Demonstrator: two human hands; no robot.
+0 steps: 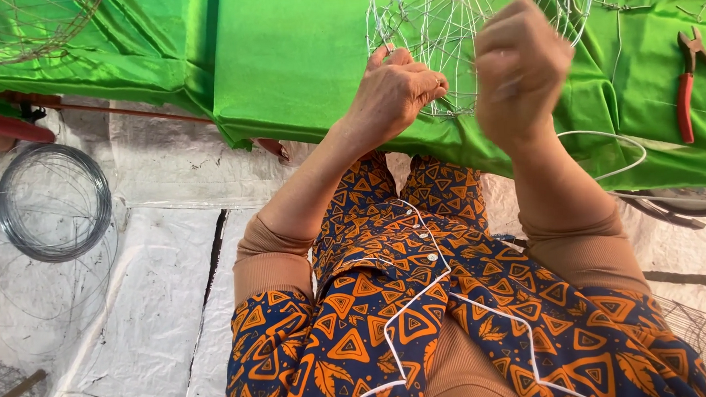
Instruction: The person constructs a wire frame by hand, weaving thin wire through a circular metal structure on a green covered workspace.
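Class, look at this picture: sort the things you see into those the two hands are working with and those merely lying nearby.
In hand:
- left hand gripping the thin silver wire frame
- right hand, blurred, raised over the frame
- shiny green cloth beneath it

Lying about:
- red-handled pliers
- round grey wire coil
- second wire frame, upper left

A bright green cloth [281, 57] covered the table and hung in folds over its near edge. Below it, white plastic sheeting [150, 314] lay wrinkled and smudged across the floor, with a dark gap between two sheets. Even, soft light fell over everything.
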